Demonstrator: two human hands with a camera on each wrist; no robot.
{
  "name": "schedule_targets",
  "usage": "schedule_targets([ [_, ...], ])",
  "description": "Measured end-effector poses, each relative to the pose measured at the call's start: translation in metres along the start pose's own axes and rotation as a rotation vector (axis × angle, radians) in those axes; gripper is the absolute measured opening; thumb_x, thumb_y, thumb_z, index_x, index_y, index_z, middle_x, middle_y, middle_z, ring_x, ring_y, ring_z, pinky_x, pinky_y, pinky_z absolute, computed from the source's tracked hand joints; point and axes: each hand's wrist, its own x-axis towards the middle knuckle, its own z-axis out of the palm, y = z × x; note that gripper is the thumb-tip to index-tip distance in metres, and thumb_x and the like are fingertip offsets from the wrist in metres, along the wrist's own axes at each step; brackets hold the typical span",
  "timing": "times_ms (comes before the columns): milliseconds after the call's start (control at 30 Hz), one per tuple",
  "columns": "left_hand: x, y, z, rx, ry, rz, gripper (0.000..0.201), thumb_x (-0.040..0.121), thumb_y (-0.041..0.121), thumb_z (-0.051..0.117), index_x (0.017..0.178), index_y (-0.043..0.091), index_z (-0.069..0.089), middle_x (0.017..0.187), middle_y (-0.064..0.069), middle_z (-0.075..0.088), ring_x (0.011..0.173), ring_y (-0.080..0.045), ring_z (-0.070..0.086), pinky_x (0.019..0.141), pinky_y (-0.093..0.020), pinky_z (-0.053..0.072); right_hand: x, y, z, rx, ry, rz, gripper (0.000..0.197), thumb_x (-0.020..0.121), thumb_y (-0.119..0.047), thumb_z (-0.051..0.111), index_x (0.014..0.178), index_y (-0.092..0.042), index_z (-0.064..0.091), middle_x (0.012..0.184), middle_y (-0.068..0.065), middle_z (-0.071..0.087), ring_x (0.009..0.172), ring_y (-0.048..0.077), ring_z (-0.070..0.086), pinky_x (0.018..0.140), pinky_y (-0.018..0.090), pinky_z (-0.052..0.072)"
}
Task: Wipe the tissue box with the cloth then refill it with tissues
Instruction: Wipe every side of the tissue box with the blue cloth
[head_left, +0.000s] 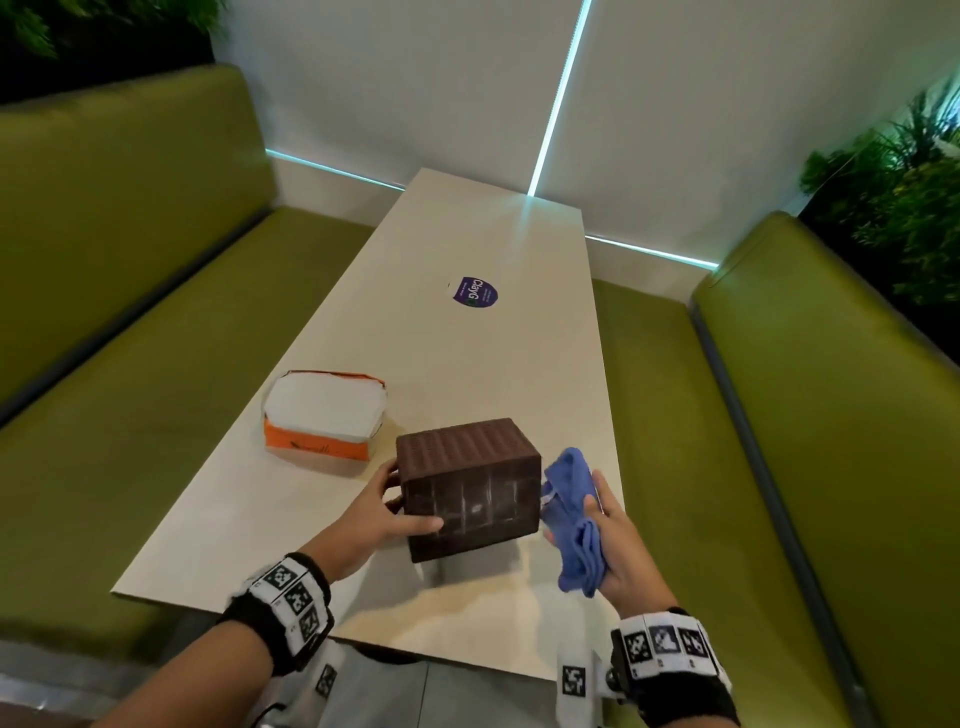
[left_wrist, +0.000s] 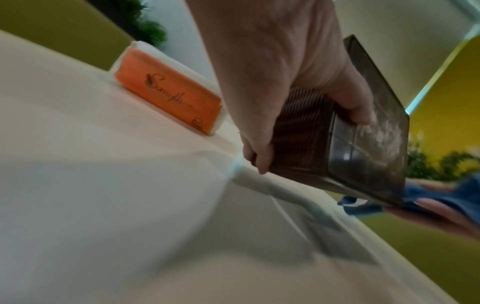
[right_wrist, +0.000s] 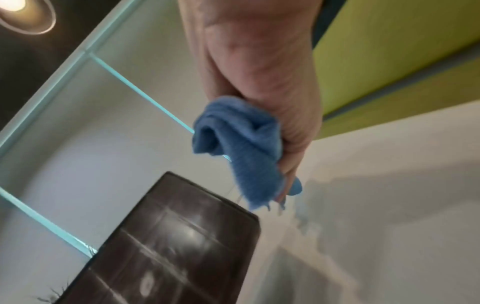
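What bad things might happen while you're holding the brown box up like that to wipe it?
1. The tissue box is tipped up, held by the left hand alone at one end; a hard wipe might knock it from that grip.
2. The blue cloth hangs loose from the right hand, so it might slip or bunch.
3. The open tissue pack lies close by; a swinging box might bump it.

The tissue box (right_wrist: 166, 246) runs off the bottom edge, blurred.

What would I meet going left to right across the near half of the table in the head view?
Orange tissue pack → left hand → brown tissue box → blue cloth → right hand.
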Motion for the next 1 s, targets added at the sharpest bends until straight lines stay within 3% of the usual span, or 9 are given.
schedule_targets([
  [133, -0.005, 0.004, 0.003, -0.162, -0.047, -0.053, 0.107, 0.045, 0.027, 0.098, 0.137, 0.021, 0.043, 0.136, -0.01, 0.057, 0.116, -0.026, 0.064, 0.081, -0.037, 0.058, -0.023, 0.018, 0.017, 0.089, -0.246, 0.153, 0.06, 0.079, -0.04, 0.068, 0.127, -0.011, 0.048, 0.09, 0.008, 0.069, 0.07, 0.021, 0.067, 0.059, 0.032, 0.057],
  [267, -0.009, 0.012, 0.019, -0.161, -0.162, -0.078, 0.093, 0.058, 0.022, 0.092, 0.138, 0.018, 0.044, 0.133, -0.012, 0.061, 0.119, -0.028, 0.062, 0.085, -0.038, 0.057, -0.032, 0.026, 0.039, 0.062, -0.29, 0.134, 0.08, 0.039, -0.042, 0.095, 0.104, -0.003, 0.07, 0.109, 0.018, 0.071, 0.098, 0.028, 0.07, 0.078, 0.034, 0.06],
  [333, -0.011, 0.018, 0.024, -0.14, -0.19, -0.073, 0.087, 0.062, 0.017, 0.087, 0.138, 0.017, 0.044, 0.132, -0.014, 0.061, 0.118, -0.029, 0.062, 0.087, -0.038, 0.057, -0.033, 0.023, 0.045, 0.074, -0.316, 0.131, 0.059, 0.049, -0.028, 0.093, 0.101, -0.006, 0.074, 0.112, 0.018, 0.071, 0.1, 0.026, 0.071, 0.079, 0.031, 0.06],
  [433, -0.012, 0.026, 0.015, -0.101, -0.251, -0.087, 0.107, 0.054, 0.021, 0.094, 0.143, 0.022, 0.036, 0.137, -0.01, 0.057, 0.126, -0.029, 0.057, 0.101, -0.046, 0.049, -0.032, 0.011, 0.042, 0.069, -0.318, 0.089, 0.045, 0.072, -0.01, 0.072, 0.117, -0.003, 0.065, 0.113, 0.017, 0.071, 0.101, 0.026, 0.07, 0.079, 0.031, 0.059],
  [567, -0.009, 0.044, -0.008, 0.005, -0.243, -0.094, 0.144, 0.045, 0.029, 0.097, 0.149, 0.047, -0.002, 0.153, 0.01, 0.024, 0.143, -0.019, 0.027, 0.115, -0.049, 0.03, -0.027, -0.005, 0.032, -0.187, -0.361, -0.059, 0.047, 0.074, -0.001, 0.075, 0.118, -0.007, 0.06, 0.112, 0.013, 0.072, 0.106, 0.028, 0.068, 0.082, 0.029, 0.057],
  [700, -0.002, 0.059, 0.003, 0.256, -0.343, -0.056, 0.118, 0.066, 0.014, 0.089, 0.15, 0.042, 0.011, 0.152, 0.018, 0.031, 0.141, -0.008, 0.031, 0.114, -0.041, 0.034, -0.022, -0.014, 0.034, -0.449, -0.437, -0.085, 0.063, 0.069, 0.001, 0.08, 0.126, -0.01, 0.055, 0.119, 0.011, 0.069, 0.114, 0.026, 0.064, 0.09, 0.031, 0.055],
  [833, 0.004, 0.049, 0.012, 0.299, -0.22, 0.014, 0.095, 0.066, 0.006, 0.088, 0.141, 0.031, 0.037, 0.137, 0.011, 0.053, 0.13, -0.012, 0.049, 0.1, -0.028, 0.047, -0.02, -0.018, 0.035, -0.535, -0.382, -0.119, 0.08, 0.071, -0.019, 0.084, 0.138, -0.028, 0.043, 0.131, -0.002, 0.063, 0.12, 0.015, 0.059, 0.102, 0.035, 0.049],
  [933, 0.005, 0.034, 0.011, 0.256, -0.119, 0.054, 0.101, 0.059, 0.008, 0.091, 0.141, 0.028, 0.036, 0.137, 0.012, 0.05, 0.128, -0.012, 0.049, 0.1, -0.029, 0.047, -0.029, -0.033, 0.041, -0.654, -0.125, -0.257, 0.107, 0.066, -0.06, 0.076, 0.151, -0.029, 0.019, 0.144, 0.007, 0.05, 0.121, 0.022, 0.056, 0.093, 0.023, 0.051],
  [1000, 0.006, 0.028, 0.014, 0.256, -0.099, 0.075, 0.105, 0.055, 0.011, 0.092, 0.142, 0.028, 0.035, 0.137, 0.013, 0.049, 0.127, -0.009, 0.049, 0.097, -0.027, 0.048, -0.041, -0.044, 0.053, -0.731, 0.074, -0.428, 0.091, 0.083, -0.051, 0.065, 0.153, -0.027, 0.011, 0.125, 0.007, 0.057, 0.111, 0.021, 0.057, 0.082, 0.018, 0.049],
])
